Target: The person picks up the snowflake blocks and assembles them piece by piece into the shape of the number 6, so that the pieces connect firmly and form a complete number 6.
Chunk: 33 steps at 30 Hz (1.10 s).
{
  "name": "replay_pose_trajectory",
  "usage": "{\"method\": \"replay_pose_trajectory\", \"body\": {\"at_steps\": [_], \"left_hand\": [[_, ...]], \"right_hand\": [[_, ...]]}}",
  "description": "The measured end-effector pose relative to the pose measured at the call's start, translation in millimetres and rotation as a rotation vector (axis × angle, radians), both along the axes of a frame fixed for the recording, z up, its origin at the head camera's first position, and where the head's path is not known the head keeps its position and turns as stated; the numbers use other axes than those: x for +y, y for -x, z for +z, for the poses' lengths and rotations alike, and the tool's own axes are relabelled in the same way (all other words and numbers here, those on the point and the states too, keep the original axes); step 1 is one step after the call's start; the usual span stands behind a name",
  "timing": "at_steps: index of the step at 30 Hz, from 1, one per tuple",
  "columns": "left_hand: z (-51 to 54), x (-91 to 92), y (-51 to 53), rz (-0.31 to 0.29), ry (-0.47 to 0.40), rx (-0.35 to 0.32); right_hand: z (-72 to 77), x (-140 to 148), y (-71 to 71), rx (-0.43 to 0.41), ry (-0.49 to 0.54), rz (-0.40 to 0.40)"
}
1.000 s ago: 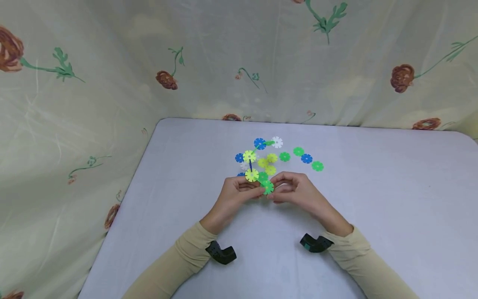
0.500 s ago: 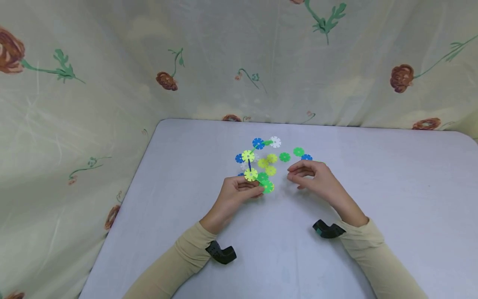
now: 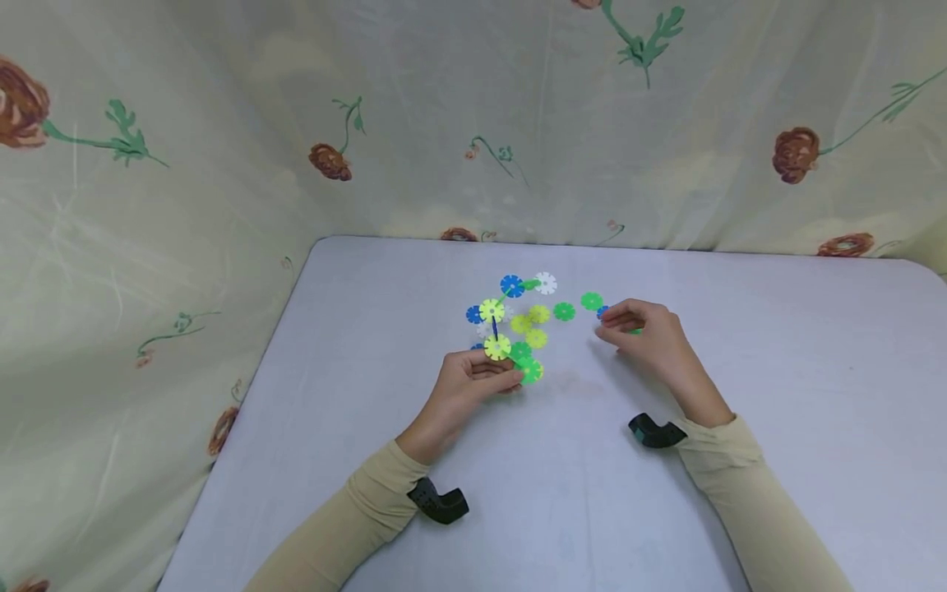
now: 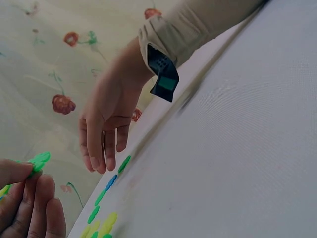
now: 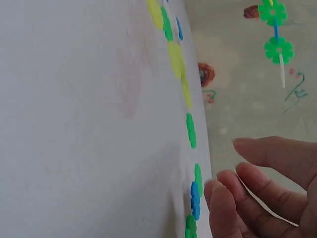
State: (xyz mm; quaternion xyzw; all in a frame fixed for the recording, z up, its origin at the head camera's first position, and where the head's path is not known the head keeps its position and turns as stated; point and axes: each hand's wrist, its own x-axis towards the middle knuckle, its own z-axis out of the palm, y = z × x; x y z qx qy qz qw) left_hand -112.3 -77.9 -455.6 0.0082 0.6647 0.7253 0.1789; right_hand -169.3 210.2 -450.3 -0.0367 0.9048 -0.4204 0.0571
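Note:
My left hand [image 3: 468, 382] pinches a green notched plastic disc [image 3: 531, 373] at the near end of a chain of slotted snowflake discs. Yellow discs [image 3: 491, 310], green, blue and white ones make up the raised chain, which bends toward a white disc [image 3: 546, 283]. Over to the right, my right hand [image 3: 651, 333] hovers above the table near a loose blue disc [image 3: 602, 312]. Its fingers are bent loosely, thumb and fingertips apart, and hold nothing in the right wrist view. A green disc [image 3: 635, 331] is mostly hidden by that hand.
Loose discs lie flat on the white-covered table [image 3: 370, 312]: yellow ones [image 3: 538, 313], two green ones, including one [image 3: 565, 312] beside the yellow group, and blue ones at left [image 3: 474, 314]. A flowered curtain [image 3: 414, 123] hangs behind the table.
My right hand has left the chain's end and moved right and away from me, to the loose blue and green discs. The left hand stays in place, still pinching the chain.

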Motion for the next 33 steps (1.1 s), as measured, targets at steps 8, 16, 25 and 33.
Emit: {"method": "replay_pose_trajectory", "body": {"at_steps": [8,16,25,33], "left_hand": [[-1.0,-0.1,-0.1,-0.003,0.0,-0.004],[-0.8,0.1,0.5,-0.012,-0.006,-0.004],[-1.0,-0.3,0.5,-0.008,-0.003,-0.007],[-3.4,-0.3,1.3,-0.005,0.003,-0.009]], "right_hand": [[-9.5,4.4,11.6,0.05,-0.08,-0.065],[-16.0,4.5,20.4,0.039,-0.137,-0.105],[-17.8,3.6,23.5,0.037,-0.138,-0.071],[-17.0,6.5,23.5,-0.021,-0.102,-0.059]]}}
